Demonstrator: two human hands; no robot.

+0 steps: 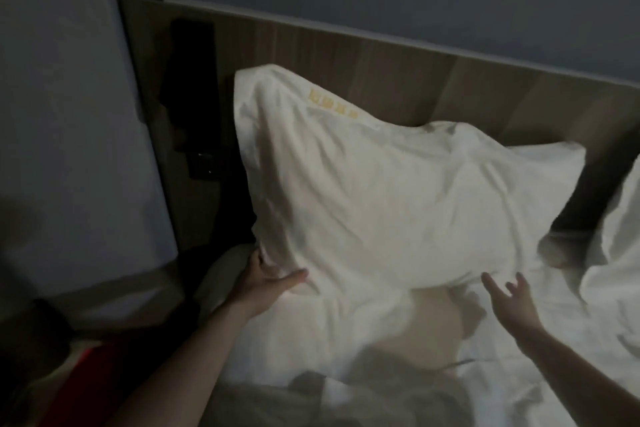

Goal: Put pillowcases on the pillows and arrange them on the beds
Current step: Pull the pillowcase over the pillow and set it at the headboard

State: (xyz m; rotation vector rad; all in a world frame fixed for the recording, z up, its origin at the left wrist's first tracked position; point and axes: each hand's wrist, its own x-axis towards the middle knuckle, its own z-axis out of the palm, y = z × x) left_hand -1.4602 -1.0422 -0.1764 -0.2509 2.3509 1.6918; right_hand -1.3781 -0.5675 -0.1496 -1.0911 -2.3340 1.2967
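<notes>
Cased pillow (391, 198) propped at the head of the bed (519, 374), top corner leaning on the wooden headboard (398, 55), lower edge down on the sheet. Left hand (266, 277) at the lower left corner, thumb lying along the hem and fingers tucked behind the cloth, seemingly gripping it; exact curl hidden. Right hand (512, 298) just short of the lower right edge, fingers spread and loose, holding nothing, not quite touching. Yellow embroidery (334, 104) near the upper edge, facing out. A second white pillow (620, 218) partly visible at the right margin, apart from the first. A pale bare patch (415, 329) below the lower edge, possibly an uncased pillow; too dim to say. Likely step: settling and squaring this pillow against the headboard. To do well: take the right corner as firmly as the left, pull both corners outward to flatten the creases, shift toward the bed's centre so the left side clears the dark gap by the panel (194, 97), then pat the top down so it sits level rather than peaked.
</notes>
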